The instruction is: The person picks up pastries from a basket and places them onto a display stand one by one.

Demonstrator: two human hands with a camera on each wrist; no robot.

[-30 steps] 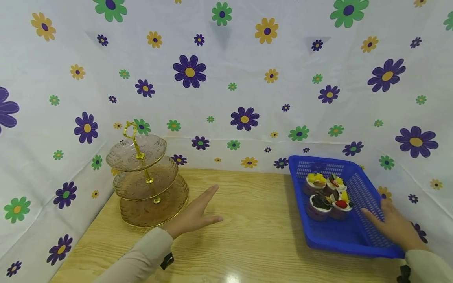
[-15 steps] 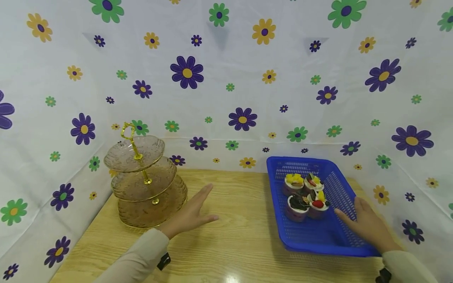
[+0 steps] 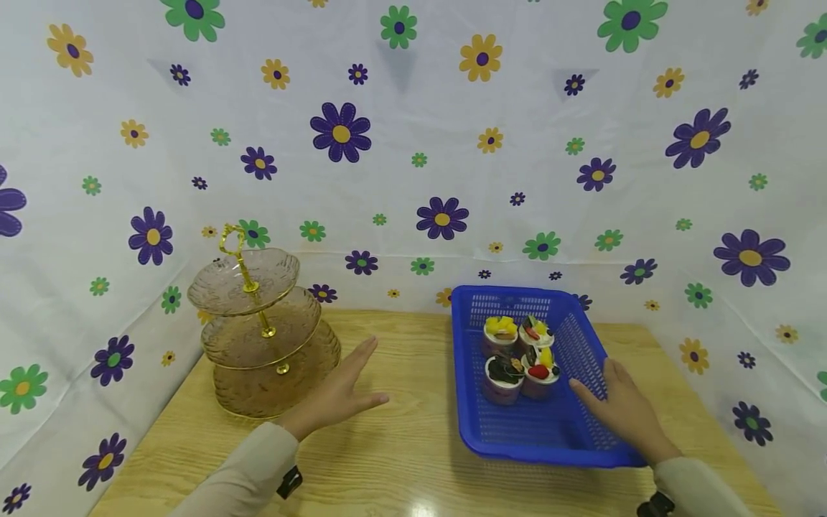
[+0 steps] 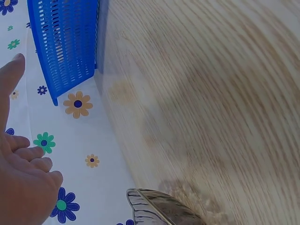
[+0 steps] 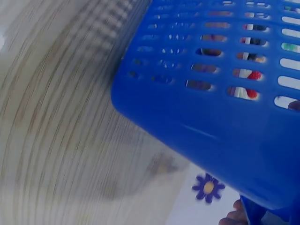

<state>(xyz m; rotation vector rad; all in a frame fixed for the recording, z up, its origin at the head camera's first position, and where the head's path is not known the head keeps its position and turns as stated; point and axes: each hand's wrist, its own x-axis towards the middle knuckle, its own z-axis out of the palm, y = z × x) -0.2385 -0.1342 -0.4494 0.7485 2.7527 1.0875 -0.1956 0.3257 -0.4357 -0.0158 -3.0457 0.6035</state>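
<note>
One blue basket (image 3: 530, 434) with slotted walls stands over the right half of the desk (image 3: 413, 402), between the two hands: just beside the right one, and apart from the left one. Whether its base fully touches the wood, I cannot tell. Inside it are four dessert cups, grouped two by two close together toward the basket's far left part. The back-left cup (image 3: 500, 334) is heaped with yellow pieces; the back-right cup (image 3: 537, 333) carries white cream with red and yellow bits; the front-left cup (image 3: 503, 380) has a dark topping; the front-right cup (image 3: 540, 377) shows one red piece and one yellow piece on white.

Two hands are in view. The right hand (image 3: 625, 413) grips the basket's right side, thumb over the inside and fingers outside the wall. The left hand (image 3: 332, 402) holds nothing; it is released, thumb spread away from the fingers, to the left of the basket and in front of the stand's right side.

One stand (image 3: 261, 337) with three see-through, gold-rimmed plates on a single golden post, topped by one ring handle (image 3: 232, 239), is at the desk's left. Two pale sleeves (image 3: 248, 463) reach in from below. Behind everything hangs white cloth (image 3: 413, 108) printed with purple, green and orange flowers.
</note>
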